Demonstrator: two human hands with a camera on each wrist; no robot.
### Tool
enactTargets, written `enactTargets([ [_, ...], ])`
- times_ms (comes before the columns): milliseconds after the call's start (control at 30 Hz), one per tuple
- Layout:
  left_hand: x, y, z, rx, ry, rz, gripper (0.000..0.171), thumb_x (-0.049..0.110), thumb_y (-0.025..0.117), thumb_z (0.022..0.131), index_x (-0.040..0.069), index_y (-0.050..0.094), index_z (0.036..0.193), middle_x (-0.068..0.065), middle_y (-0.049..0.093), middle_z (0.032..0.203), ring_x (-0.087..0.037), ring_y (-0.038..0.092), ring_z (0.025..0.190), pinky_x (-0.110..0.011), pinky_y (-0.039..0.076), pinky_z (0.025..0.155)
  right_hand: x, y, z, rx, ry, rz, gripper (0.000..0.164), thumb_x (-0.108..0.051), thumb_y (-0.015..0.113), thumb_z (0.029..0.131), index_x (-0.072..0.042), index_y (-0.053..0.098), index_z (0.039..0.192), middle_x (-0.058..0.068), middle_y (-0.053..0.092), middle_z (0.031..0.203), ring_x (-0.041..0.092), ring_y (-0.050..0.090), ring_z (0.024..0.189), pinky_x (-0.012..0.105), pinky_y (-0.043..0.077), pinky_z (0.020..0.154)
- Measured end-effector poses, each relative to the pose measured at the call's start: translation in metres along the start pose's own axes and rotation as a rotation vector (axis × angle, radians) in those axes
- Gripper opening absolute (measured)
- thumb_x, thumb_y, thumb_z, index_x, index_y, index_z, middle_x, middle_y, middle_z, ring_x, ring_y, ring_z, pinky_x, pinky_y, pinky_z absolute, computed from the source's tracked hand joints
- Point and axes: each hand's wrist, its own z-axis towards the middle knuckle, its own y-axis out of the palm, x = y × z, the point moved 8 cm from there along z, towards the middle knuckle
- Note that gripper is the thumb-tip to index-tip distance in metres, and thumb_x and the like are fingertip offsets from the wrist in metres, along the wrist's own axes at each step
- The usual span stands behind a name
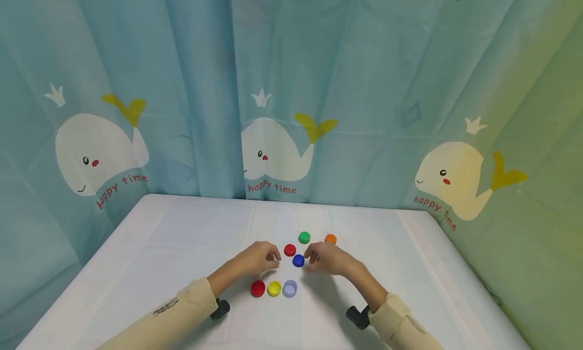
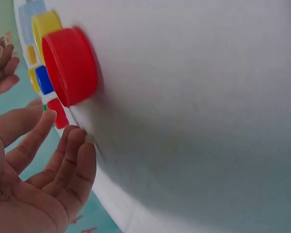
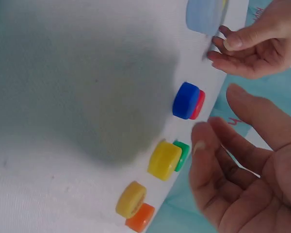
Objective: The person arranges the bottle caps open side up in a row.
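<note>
My left hand (image 1: 256, 259) hovers over the white table with bent fingers and nothing between them. Nearest below it is a red bottle cap (image 1: 257, 289), beside a yellow cap (image 1: 274, 289) and a pale blue cap (image 1: 290, 289) in a front row. Fingers loosely bent, my right hand (image 1: 331, 259) is just right of a dark blue cap (image 1: 298, 260); the right wrist view shows space between them and nothing held. Another red cap (image 1: 289, 250) lies behind the blue one. Two yellowish caps, a yellow cap (image 3: 164, 160) and a duller one (image 3: 131, 199), are hidden behind the right hand in the head view.
Farther back on the table (image 1: 182, 238) lie a green cap (image 1: 304, 237) and an orange cap (image 1: 330, 238), the latter partly covered by the right hand. A blue-green curtain (image 1: 200, 112) with whale prints hangs behind the table's far edge and along both sides.
</note>
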Motion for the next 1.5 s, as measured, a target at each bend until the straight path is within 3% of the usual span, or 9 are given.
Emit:
enactTargets([
  [333,-0.005,-0.006,0.015,0.074,-0.029,0.025,0.013,0.012,0.072,0.083,0.005,0.067,0.093,0.0,0.057,0.077,-0.014,0.052,0.067,-0.024,0.049,0.061,0.004,-0.009,0.019,0.199,-0.001,0.015,0.023,-0.01,0.073,0.081,0.004,0.065,0.099,0.005,0.062,0.083,0.016,0.057,0.074,0.025,0.05,0.064],
  [567,-0.009,-0.008,0.02,0.121,-0.048,0.058,0.014,0.012,0.072,0.082,0.004,0.067,0.092,0.0,0.057,0.076,-0.014,0.053,0.067,-0.025,0.049,0.064,0.002,-0.009,0.028,0.275,-0.01,0.016,0.019,-0.006,0.072,0.081,0.003,0.067,0.097,0.003,0.062,0.079,0.016,0.057,0.073,0.026,0.051,0.068],
  [867,-0.006,-0.011,0.028,0.133,0.01,0.041,0.015,0.009,0.073,0.081,-0.001,0.067,0.091,-0.001,0.06,0.073,-0.013,0.053,0.065,-0.025,0.048,0.062,0.003,-0.002,0.044,0.247,0.099,0.042,0.022,-0.01,0.073,0.082,0.003,0.067,0.099,0.006,0.063,0.082,0.018,0.057,0.074,0.03,0.052,0.072],
  [1100,0.003,-0.011,0.028,0.131,0.065,0.035,0.016,0.008,0.072,0.081,-0.003,0.067,0.091,-0.003,0.06,0.074,-0.013,0.052,0.064,-0.025,0.048,0.061,0.007,0.006,0.048,0.235,0.159,-0.005,0.029,-0.016,0.077,0.079,0.003,0.069,0.098,0.009,0.064,0.085,0.019,0.058,0.076,0.03,0.052,0.071],
  [1300,0.003,-0.01,0.031,0.136,0.017,0.04,0.02,0.008,0.073,0.081,-0.003,0.067,0.097,-0.003,0.061,0.077,-0.013,0.053,0.068,-0.027,0.048,0.064,0.004,0.01,0.047,0.242,0.126,-0.03,0.03,-0.018,0.079,0.077,0.003,0.069,0.096,0.007,0.063,0.082,0.016,0.055,0.073,0.028,0.051,0.069],
  [1500,0.003,-0.006,0.033,0.119,-0.015,0.083,0.023,0.009,0.073,0.081,-0.004,0.066,0.1,-0.004,0.058,0.078,-0.014,0.05,0.07,-0.028,0.047,0.066,0.004,0.016,0.049,0.199,0.173,-0.052,0.027,-0.018,0.078,0.078,0.001,0.069,0.095,0.002,0.059,0.077,0.014,0.052,0.071,0.025,0.049,0.067],
])
